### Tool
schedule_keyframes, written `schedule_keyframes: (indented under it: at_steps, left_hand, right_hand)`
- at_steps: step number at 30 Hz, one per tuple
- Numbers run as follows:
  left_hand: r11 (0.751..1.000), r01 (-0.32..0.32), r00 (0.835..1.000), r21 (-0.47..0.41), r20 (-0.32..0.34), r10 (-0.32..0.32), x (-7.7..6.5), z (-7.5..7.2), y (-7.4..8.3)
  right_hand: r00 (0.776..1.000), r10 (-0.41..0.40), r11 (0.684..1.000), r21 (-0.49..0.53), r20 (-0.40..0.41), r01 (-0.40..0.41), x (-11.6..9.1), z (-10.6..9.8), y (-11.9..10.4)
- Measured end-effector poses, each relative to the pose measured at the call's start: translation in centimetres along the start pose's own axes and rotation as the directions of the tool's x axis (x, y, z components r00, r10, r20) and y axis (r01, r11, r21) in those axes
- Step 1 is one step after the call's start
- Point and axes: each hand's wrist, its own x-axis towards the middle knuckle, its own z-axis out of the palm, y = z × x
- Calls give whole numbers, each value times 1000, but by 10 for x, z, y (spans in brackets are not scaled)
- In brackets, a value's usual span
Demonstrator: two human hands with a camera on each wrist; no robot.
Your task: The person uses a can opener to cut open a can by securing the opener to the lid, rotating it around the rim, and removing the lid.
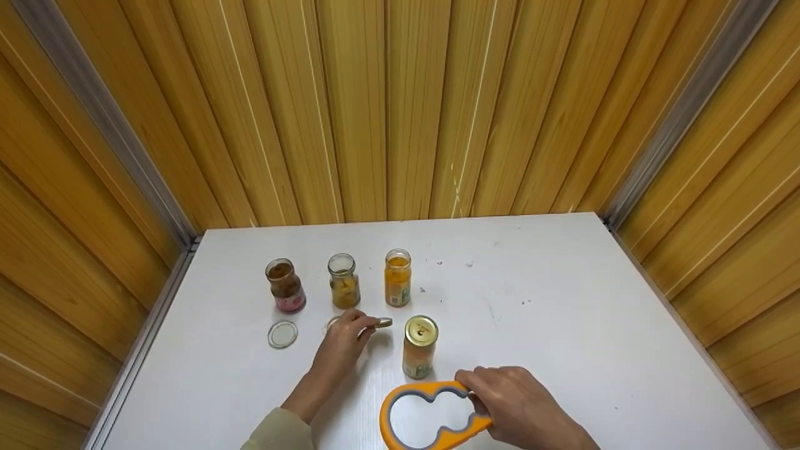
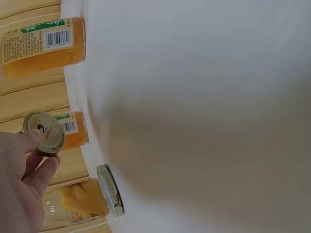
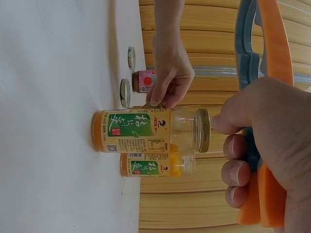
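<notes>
Yellow wood-grain panels (image 1: 412,112) stand behind and on both sides of a white table (image 1: 562,300). Over it, the left hand (image 1: 342,344) is nearly closed, thumb and fingers pinching a gold lid (image 1: 384,323) by its edge, near the front of an orange jar (image 1: 397,286). The right hand (image 1: 519,400) wraps its fingers around the handle of an orange opener (image 1: 385,415) with a grey inner lining. Just beyond the opener, a capped jar (image 1: 417,361) stands upright, its gold top in place. Farther back, the orange jar lines up with a yellow-fruit jar (image 1: 345,292) and a brown jar (image 1: 289,301), all three uncapped and upright. One loose lid (image 1: 282,334) lies before the brown jar; another lid (image 2: 111,190), partly hidden in the head view, rests before the yellow-fruit jar
</notes>
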Motion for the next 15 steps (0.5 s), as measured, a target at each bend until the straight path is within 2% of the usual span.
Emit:
schedule_keyframes:
  at_steps: [9, 15]
  left_hand:
    - [995, -95, 995, 35, 32, 94, 9, 20, -1]
    - [997, -81, 994, 4, 77, 81, 9, 28, -1]
  right_hand:
    - [1000, 9, 1000, -17, -10, -9, 0, 0, 1]
    - [1000, 19, 1000, -4, 7, -19, -2, 0, 3]
